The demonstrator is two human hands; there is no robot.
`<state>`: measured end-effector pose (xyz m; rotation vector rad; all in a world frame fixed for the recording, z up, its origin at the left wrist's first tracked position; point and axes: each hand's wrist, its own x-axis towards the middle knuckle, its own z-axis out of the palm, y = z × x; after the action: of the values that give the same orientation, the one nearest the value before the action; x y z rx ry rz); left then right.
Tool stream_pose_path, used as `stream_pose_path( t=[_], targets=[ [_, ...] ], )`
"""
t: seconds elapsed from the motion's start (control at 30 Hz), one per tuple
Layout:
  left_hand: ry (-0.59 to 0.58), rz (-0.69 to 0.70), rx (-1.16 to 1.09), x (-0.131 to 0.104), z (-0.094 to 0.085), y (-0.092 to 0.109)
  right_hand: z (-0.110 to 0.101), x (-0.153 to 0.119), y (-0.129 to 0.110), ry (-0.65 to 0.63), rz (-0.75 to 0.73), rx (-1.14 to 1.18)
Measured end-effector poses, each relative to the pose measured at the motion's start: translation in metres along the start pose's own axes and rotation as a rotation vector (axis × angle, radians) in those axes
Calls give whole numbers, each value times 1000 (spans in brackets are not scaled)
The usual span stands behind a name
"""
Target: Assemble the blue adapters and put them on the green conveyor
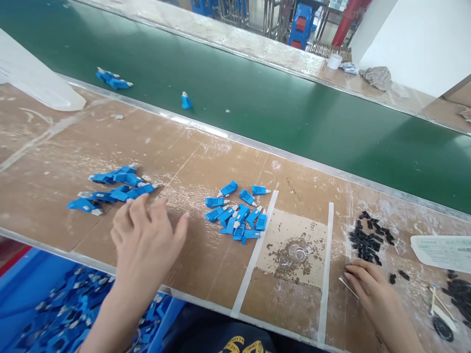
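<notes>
Spreading wide above brown tabletop [206, 267]: left hand [149, 228]; right hand [371, 287] pinching thin swab [349, 288]; green belt [287, 115] beyond.

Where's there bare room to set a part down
Bare tabletop lies between your left hand and the left tape strip, nearer you than the middle blue parts. Crowded around your right hand, beside the black pieces.

No txt legible: yellow lettering [235, 344] on dark garment [200, 326] partly cut off, green print [443, 242] on white pc. [423, 254] blurry.
</notes>
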<state>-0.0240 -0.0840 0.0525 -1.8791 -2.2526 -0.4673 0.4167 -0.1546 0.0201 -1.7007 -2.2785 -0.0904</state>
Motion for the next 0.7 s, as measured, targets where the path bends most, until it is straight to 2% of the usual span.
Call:
stream_pose_path(
  t=[0.07, 0.1, 0.13, 0.23, 0.3, 0.37, 0.43, 0.5, 0.57, 0.63, 0.7],
  targets=[
    [46, 108, -68, 10, 6, 13, 1, 0, -1, -36, -2, 2],
    [21, 199, -114, 17, 9, 24, 1, 0, 0, -51, -10, -2],
    [-27, 294, -159, 25, 13, 36, 1, 0, 1, -65, -20, -10],
    [-277, 530, -199, 55, 24, 76, 6, -3, 11, -115, -80, -50],
    [-394, 623, -176, 72, 33, 97, 9, -4, 20, -165, -132, -62],
    [-447, 676, -173, 84, 42, 110, 8, -2, 26, -246, -160, -12],
    [-472, 700, -208, 90, 48, 117, 2, 3, 25, -315, -92, 114],
    [-483, 703, -270, 89, 48, 119, -7, 10, 18, -334, 58, 322],
    [-482, 700, -353, 81, 42, 119, -13, 16, 5, -252, 249, 621],
    [-542, 635, -596, 65, 31, 117, -13, 21, -11, -123, 417, 984],
    [-755, 440, -1017, 41, 20, 115, -8, 24, -26, -1, 557, 1283]
  ],
)
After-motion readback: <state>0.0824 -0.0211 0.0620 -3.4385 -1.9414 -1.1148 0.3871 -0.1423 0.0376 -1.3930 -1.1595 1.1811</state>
